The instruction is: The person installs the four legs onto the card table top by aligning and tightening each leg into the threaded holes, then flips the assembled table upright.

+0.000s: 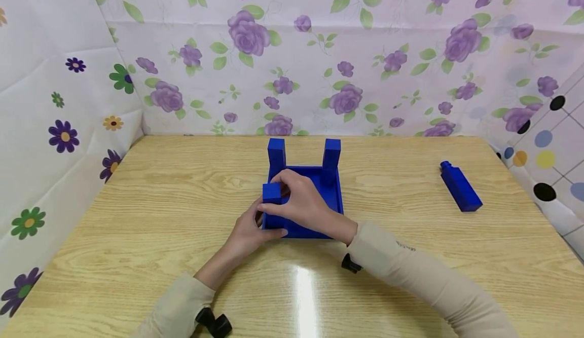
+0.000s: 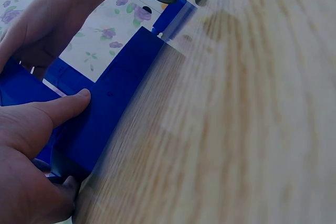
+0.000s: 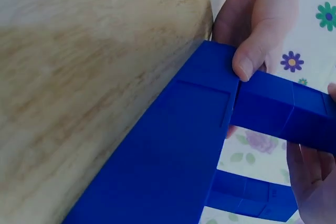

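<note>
A square blue frame-like board point(image 1: 332, 191) with a raised rim lies on the table, with blue square legs standing at its corners. My right hand point(image 1: 306, 203) pinches the upper part of the near-left leg point(image 1: 271, 194) between thumb and fingers. At that same corner, my left hand point(image 1: 246, 232) grips the board, its thumb along the near side. In the right wrist view the leg point(image 3: 278, 100) meets the board's corner, the left thumb point(image 3: 247, 66) pressing beside the joint. Two more legs, the far-left one point(image 1: 276, 154) and the far-right one point(image 1: 332, 154), stand upright.
A loose blue leg point(image 1: 461, 188) with a threaded end lies on the right of the wooden table point(image 1: 159, 201). Flower-patterned sheets point(image 1: 196, 74) hang behind and at the sides. Black wrist cameras sit under both sleeves.
</note>
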Demonstrator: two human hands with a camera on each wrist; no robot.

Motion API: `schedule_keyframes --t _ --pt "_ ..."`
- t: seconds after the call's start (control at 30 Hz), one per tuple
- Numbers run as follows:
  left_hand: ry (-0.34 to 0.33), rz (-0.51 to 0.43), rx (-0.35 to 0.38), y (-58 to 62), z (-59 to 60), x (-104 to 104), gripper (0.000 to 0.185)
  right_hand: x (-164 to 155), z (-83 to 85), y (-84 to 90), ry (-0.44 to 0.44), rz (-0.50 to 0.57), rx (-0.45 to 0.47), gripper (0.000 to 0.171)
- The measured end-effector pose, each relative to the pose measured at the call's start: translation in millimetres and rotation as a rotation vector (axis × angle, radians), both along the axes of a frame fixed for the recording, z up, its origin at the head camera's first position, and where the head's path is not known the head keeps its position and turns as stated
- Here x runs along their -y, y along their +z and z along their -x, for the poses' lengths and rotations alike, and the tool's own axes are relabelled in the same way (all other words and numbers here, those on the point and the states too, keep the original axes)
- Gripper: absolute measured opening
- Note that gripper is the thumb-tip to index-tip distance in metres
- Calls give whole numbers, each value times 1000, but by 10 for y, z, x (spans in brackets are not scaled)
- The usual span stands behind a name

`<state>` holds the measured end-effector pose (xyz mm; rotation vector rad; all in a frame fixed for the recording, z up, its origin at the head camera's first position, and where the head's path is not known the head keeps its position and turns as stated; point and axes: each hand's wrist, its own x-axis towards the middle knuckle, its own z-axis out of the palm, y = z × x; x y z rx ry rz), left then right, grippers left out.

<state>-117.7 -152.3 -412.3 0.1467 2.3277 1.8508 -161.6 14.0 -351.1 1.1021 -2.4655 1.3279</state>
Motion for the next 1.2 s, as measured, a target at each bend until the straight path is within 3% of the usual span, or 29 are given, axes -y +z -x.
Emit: schedule_keyframes --t 0.4,0.6,0.73,1.0,1.2 --pt "-1 -19 2 14 -12 1 84 31 -50 -1 -67 -9 -26 39" --pt "2 -27 6 12 -13 -4 83 15 -61 0 -30 -15 9 46" --pt "-2 -33 21 7 -9 -9 86 -54 -8 26 60 -23 113 52" --pt "30 6 44 10 -5 -16 99 -248 226 109 326 -16 476 57" --pt "32 6 32 -2 6 -23 99 -305 291 122 387 8 551 53"
